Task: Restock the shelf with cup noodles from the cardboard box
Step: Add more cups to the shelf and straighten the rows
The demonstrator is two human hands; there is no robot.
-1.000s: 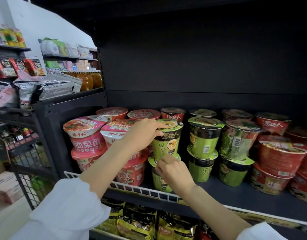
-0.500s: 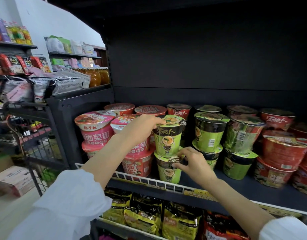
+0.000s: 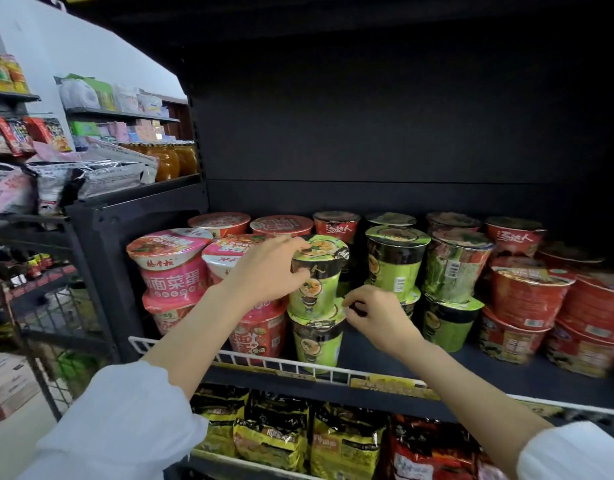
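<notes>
Since half a second ago, the right hand (image 3: 378, 318) is sitting slightly higher, its curled fingertips now pinching the lid edge of the lower green cup (image 3: 317, 341) where the upper green cup (image 3: 316, 275) is resting on it. The left hand (image 3: 267, 271) is still gripping the upper green cup, thumb across the front of the cup and fingers curling over the left part of its lid. Both cups are standing as a two-high stack near the front of the black shelf (image 3: 385, 372), just behind the white wire rail (image 3: 250, 362). Just to their left, pink cups (image 3: 170, 265) are sitting stacked; to their right, more green cups (image 3: 395, 261) and then red cups (image 3: 530, 292) are filling the row, all with sealed lids. Below the shelf, yellow noodle packets (image 3: 274, 434) are standing upright. A cardboard box (image 3: 7, 386) is lying at the far left, its contents hidden.
</notes>
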